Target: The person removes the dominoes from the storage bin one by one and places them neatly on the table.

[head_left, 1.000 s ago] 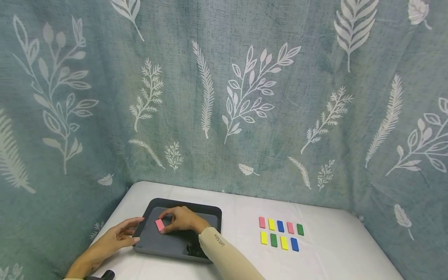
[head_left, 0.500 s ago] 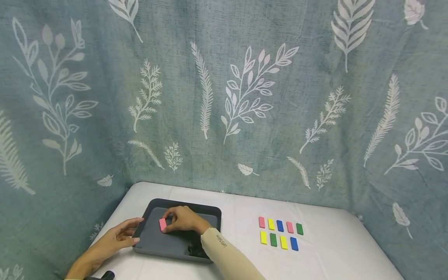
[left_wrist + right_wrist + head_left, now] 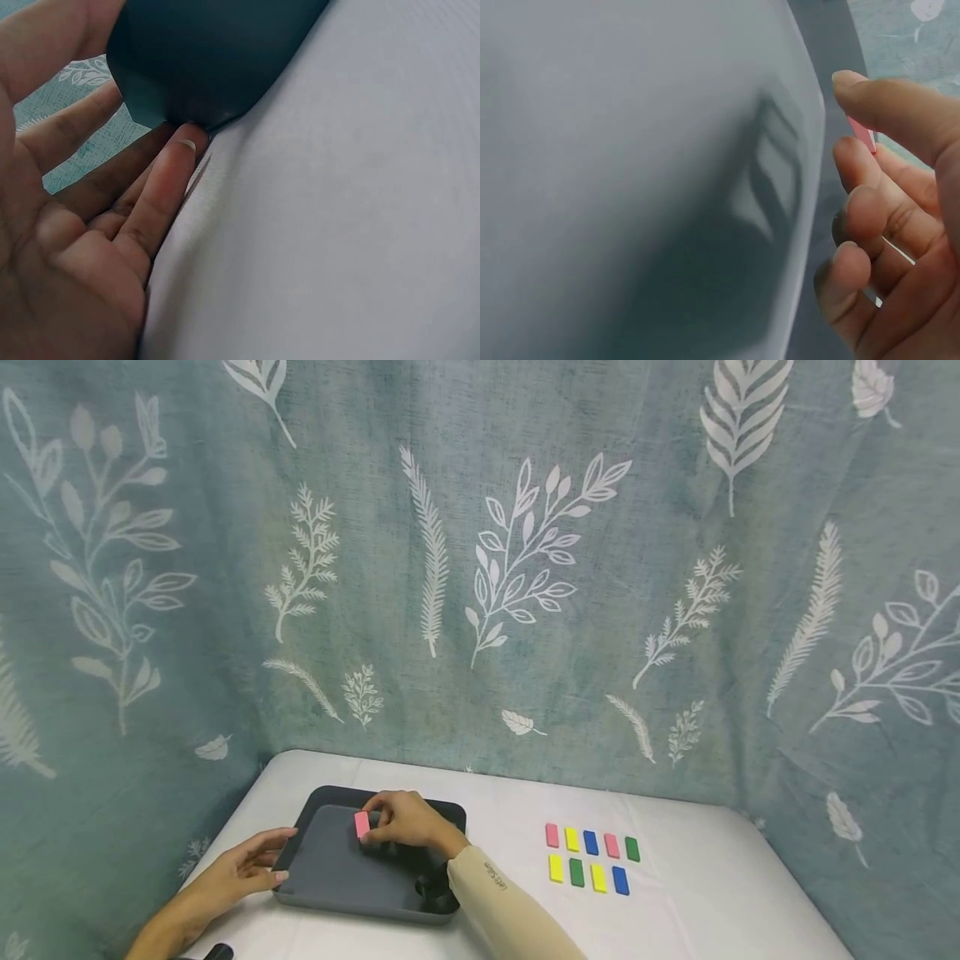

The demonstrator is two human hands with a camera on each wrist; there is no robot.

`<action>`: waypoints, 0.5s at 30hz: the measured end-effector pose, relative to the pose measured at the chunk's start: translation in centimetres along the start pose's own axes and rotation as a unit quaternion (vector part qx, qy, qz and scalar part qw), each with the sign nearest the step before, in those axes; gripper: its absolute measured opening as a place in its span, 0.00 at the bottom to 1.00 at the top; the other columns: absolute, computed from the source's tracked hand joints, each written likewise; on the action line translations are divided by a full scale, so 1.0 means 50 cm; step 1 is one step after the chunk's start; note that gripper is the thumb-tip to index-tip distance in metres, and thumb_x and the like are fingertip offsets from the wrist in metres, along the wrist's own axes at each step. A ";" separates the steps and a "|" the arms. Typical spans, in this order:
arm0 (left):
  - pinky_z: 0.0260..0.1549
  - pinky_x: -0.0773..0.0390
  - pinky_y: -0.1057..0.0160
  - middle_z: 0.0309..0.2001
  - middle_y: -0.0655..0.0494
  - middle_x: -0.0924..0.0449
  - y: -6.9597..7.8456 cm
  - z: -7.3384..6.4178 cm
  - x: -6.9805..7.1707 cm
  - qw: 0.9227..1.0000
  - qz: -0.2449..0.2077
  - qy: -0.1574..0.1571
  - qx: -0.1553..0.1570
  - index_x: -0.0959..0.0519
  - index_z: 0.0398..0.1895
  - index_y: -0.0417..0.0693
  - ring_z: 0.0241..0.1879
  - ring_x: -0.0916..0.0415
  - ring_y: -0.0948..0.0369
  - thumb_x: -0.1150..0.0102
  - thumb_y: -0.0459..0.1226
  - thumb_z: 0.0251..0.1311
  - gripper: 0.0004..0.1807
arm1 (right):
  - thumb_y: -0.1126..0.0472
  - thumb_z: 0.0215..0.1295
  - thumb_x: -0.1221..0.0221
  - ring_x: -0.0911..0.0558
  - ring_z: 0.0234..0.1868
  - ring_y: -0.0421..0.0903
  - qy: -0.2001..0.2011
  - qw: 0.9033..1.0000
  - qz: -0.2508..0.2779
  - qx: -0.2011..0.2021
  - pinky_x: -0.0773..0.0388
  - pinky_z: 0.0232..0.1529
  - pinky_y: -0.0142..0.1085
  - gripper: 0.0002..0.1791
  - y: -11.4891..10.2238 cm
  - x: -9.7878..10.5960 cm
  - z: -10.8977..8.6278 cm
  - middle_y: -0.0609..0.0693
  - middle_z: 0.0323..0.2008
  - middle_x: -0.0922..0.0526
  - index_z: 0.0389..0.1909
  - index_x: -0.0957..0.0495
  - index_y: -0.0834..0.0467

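Observation:
Over the dark grey tray (image 3: 318,860), my right hand (image 3: 411,820) pinches a small pink rectangular block (image 3: 362,825) between thumb and fingers. The right wrist view shows only a sliver of the pink block (image 3: 862,134), its rest covered by the fingers. Below it, the hand's shadow falls across the tray floor (image 3: 630,135). My left hand (image 3: 228,877) is at the tray's left side, with its fingers spread along the wall. Up close, in the left wrist view, fingertips of the left hand (image 3: 97,202) touch the tray's corner (image 3: 202,67).
To the right of the tray, two rows of small pink, yellow, blue and green blocks (image 3: 591,842) lie on the white table (image 3: 510,893). A patterned green curtain (image 3: 450,693) hangs behind and at the sides. A black object (image 3: 220,952) shows at the bottom left.
My right hand has carried the pink block up and rightward over the tray, away from the left side. The left hand stays against the tray. The head view has turned slightly right.

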State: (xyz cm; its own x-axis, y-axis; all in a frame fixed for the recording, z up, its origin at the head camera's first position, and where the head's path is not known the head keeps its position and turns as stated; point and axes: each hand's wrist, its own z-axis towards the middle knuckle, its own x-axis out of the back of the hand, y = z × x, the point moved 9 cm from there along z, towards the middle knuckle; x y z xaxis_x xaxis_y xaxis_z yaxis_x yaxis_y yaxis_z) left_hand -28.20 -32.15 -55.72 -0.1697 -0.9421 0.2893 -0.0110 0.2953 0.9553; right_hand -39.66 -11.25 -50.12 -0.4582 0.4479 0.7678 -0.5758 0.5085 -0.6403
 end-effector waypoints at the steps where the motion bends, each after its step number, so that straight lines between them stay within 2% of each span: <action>1: 0.54 0.26 0.50 0.75 0.36 0.41 -0.001 -0.003 0.000 1.000 -0.002 0.000 0.003 0.39 0.79 0.46 0.63 0.35 0.48 0.35 0.41 0.69 0.39 | 0.53 0.62 0.26 0.21 0.24 0.35 0.000 1.000 0.001 0.000 0.26 0.29 0.29 0.23 0.001 0.003 -0.003 0.39 0.24 0.18 0.56 0.18 0.53; 15: 0.53 0.26 0.55 0.76 0.37 0.43 0.000 -0.007 -0.002 1.000 -0.005 -0.005 0.002 0.39 0.79 0.47 0.62 0.38 0.49 0.36 0.43 0.70 0.38 | 0.52 0.62 0.27 0.25 0.24 0.34 0.034 0.999 -0.018 0.022 0.26 0.33 0.28 0.24 -0.005 0.062 -0.053 0.38 0.24 0.19 0.57 0.19 0.54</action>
State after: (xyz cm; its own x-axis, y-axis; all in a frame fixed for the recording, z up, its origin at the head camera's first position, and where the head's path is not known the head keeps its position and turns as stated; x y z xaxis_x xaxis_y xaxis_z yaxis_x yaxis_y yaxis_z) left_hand -27.83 -32.13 -55.74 -0.1791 -0.9436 0.2784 -0.0159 0.2857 0.9582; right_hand -39.15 -8.01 -47.65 -0.3913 0.4796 0.7854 -0.6205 0.4927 -0.6101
